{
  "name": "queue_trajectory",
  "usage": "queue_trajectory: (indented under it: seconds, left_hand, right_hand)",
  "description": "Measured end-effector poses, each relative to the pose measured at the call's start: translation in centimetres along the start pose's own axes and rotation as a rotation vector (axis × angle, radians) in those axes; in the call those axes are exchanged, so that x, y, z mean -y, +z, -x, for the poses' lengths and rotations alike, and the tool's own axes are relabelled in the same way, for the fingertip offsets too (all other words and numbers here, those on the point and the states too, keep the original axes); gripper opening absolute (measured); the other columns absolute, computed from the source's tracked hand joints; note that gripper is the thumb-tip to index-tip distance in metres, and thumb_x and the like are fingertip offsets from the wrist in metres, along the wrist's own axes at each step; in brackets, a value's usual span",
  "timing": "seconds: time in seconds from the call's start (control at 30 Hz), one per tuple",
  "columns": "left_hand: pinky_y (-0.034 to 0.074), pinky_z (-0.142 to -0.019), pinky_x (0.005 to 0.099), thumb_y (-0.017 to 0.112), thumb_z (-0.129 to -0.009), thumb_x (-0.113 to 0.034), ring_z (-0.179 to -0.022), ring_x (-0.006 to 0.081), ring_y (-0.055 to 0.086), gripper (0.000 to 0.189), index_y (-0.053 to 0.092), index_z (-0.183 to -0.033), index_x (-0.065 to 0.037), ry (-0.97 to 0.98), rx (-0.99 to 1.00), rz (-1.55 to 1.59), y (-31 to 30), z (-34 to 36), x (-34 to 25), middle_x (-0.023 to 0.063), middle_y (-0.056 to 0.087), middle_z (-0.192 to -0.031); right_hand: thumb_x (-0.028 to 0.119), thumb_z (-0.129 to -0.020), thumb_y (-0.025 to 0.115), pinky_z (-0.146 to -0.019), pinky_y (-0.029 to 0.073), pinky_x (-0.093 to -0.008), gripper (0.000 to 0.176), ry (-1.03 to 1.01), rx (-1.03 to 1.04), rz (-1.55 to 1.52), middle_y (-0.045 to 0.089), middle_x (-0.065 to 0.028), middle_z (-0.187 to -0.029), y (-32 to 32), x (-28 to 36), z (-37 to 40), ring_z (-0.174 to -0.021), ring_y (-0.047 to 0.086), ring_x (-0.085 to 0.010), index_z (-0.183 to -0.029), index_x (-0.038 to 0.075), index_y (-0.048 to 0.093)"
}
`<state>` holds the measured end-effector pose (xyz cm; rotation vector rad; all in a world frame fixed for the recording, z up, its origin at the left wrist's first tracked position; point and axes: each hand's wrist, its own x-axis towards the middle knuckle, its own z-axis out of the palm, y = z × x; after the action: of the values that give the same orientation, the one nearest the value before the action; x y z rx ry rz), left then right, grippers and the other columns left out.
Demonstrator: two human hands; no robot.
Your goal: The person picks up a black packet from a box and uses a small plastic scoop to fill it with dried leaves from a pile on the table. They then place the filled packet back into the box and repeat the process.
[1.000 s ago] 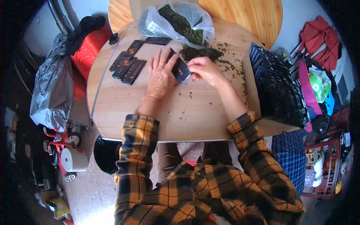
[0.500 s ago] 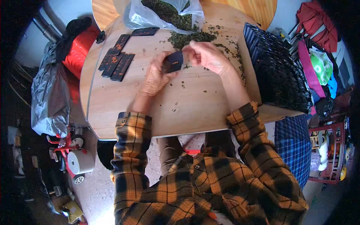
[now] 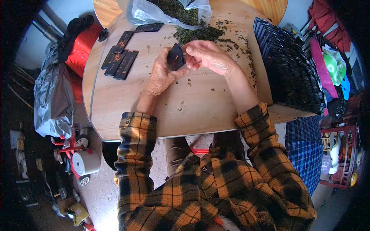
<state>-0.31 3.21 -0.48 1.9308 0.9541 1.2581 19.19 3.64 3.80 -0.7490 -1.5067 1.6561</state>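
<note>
My left hand (image 3: 158, 77) grips a small black packet (image 3: 176, 57) with reddish print, held tilted above the table. At the packet's right side is my right hand (image 3: 212, 57), its fingers curled and drawn together; what they hold, if anything, is hidden. Just beyond both hands lies a loose heap of dried green leaves (image 3: 208, 34). Behind it a clear plastic bag (image 3: 144, 13) lies open with more leaves inside. Several similar black packets (image 3: 125, 65) lie flat and overlapping on the left of the table.
A box (image 3: 264, 90) crammed with rows of black packets (image 3: 289, 65) stands at the table's right edge. Leaf bits are strewn over the wooden tabletop (image 3: 127, 111). Left of the table are a grey plastic bag (image 3: 54, 96) and a white foam roll (image 3: 86, 162).
The packet in my left hand has turned more upright. My right hand has rotated, its fingers curling in beside the packet. The view has shifted slightly.
</note>
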Motion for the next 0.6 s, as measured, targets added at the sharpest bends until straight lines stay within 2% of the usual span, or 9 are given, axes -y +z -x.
queue_trajectory:
  seconds: [0.1,0.17,0.27,0.47,0.6]
  left_hand:
    - [0.049,-0.078,0.0326,0.084,-0.059,-0.011,-0.087,0.0200,0.057,0.060,0.050,-0.107,-0.003,0.021,-0.006,-0.109,0.0,-0.1,0.4,0.0098,0.057,-0.094]
    - [0.049,-0.078,0.0355,0.084,-0.057,-0.013,-0.087,0.0261,0.058,0.061,0.050,-0.107,-0.003,0.091,0.001,-0.139,0.0,-0.2,0.6,0.0130,0.058,-0.095]
    - [0.049,-0.078,0.0369,0.084,-0.057,-0.013,-0.090,0.0290,0.059,0.061,0.050,-0.107,-0.003,0.100,0.007,-0.180,0.0,-0.1,0.4,0.0148,0.059,-0.097]
    - [0.048,-0.080,0.0375,0.085,-0.057,-0.014,-0.091,0.0298,0.059,0.062,0.050,-0.107,-0.003,0.098,0.016,-0.152,0.0,-0.2,0.6,0.0150,0.059,-0.096]
    - [0.048,-0.080,0.0372,0.085,-0.056,-0.015,-0.091,0.0295,0.059,0.063,0.050,-0.107,-0.002,0.069,0.022,-0.102,0.0,-0.2,1.0,0.0145,0.059,-0.095]
  right_hand:
    - [0.040,-0.082,0.069,-0.061,0.049,-0.0230,0.039,0.001,-0.003,-0.022,0.062,-0.0014,-0.078,0.0,-0.1,0.0,-0.070,0.059,-0.0091,-0.096,0.005,0.060]
    - [0.040,-0.082,0.069,-0.061,0.049,-0.0232,0.038,-0.004,-0.002,-0.033,0.061,-0.0011,-0.078,0.0,-0.4,-0.2,-0.069,0.060,-0.0093,-0.096,0.006,0.060]
    - [0.038,-0.081,0.070,-0.061,0.050,-0.0238,0.036,0.017,-0.011,-0.031,0.061,-0.0007,-0.077,0.0,-0.6,-0.4,-0.068,0.060,-0.0097,-0.095,0.006,0.060]
    - [0.036,-0.081,0.071,-0.061,0.051,-0.0250,0.035,0.023,-0.002,-0.031,0.061,-0.0009,-0.077,-0.5,-0.8,-0.4,-0.068,0.061,-0.0107,-0.096,0.006,0.061]
    - [0.032,-0.083,0.069,-0.063,0.052,-0.0263,0.037,0.061,0.022,-0.048,0.064,-0.0044,-0.082,-1.2,-0.5,-0.1,-0.070,0.062,-0.0128,-0.103,0.002,0.061]
